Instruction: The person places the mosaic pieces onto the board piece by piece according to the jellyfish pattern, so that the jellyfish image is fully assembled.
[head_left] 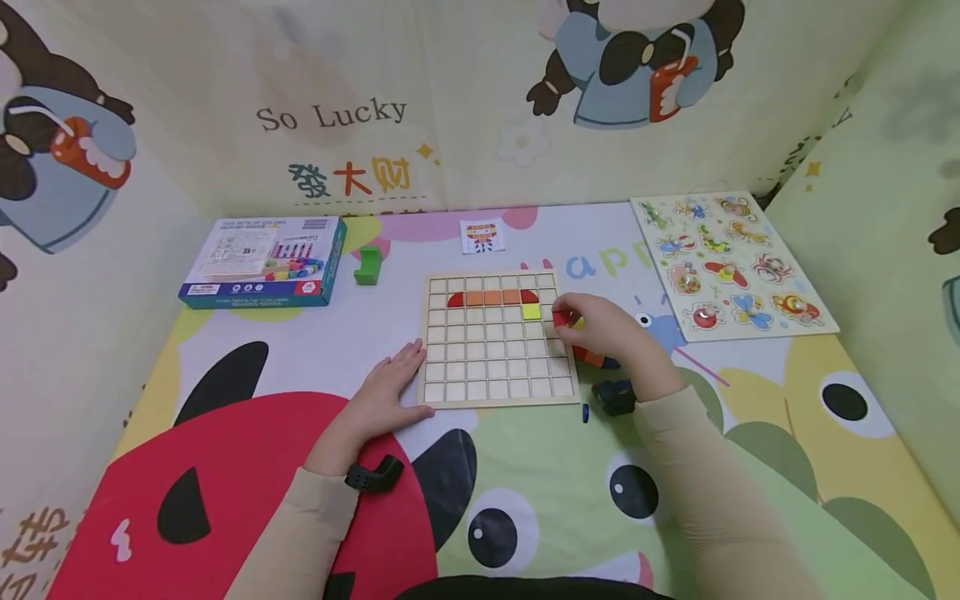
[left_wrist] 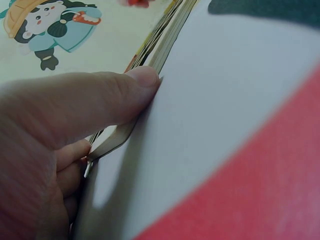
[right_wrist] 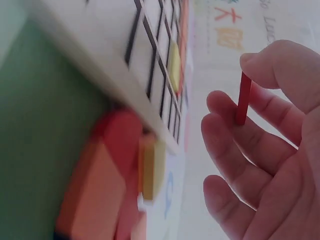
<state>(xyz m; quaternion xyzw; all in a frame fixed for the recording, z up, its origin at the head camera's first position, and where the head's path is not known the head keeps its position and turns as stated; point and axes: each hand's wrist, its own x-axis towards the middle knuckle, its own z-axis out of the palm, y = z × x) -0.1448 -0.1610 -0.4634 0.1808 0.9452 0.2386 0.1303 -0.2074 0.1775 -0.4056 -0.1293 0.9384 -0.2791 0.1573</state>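
Note:
My left hand point(head_left: 384, 393) rests at the lower left corner of a wooden grid board point(head_left: 487, 354), fingers along its left side and thumb by the front edge. In the left wrist view that thumb point(left_wrist: 115, 97) presses on the board's edge. On the board, a row of orange squares point(head_left: 492, 297) lies between two red rounded pieces point(head_left: 456, 299), with a yellow square point(head_left: 531, 312) below the right end. My right hand point(head_left: 600, 323), above the board's right edge, pinches a thin red tile point(right_wrist: 243, 100) between thumb and fingers.
Loose red, orange and yellow tiles point(head_left: 591, 358) lie right of the board, and a small dark blue piece point(head_left: 586, 413) nearer me. Behind it is a picture card point(head_left: 482, 237). A green block point(head_left: 368, 267) and box point(head_left: 262, 262) stand left; an insect puzzle board point(head_left: 735, 267) lies right.

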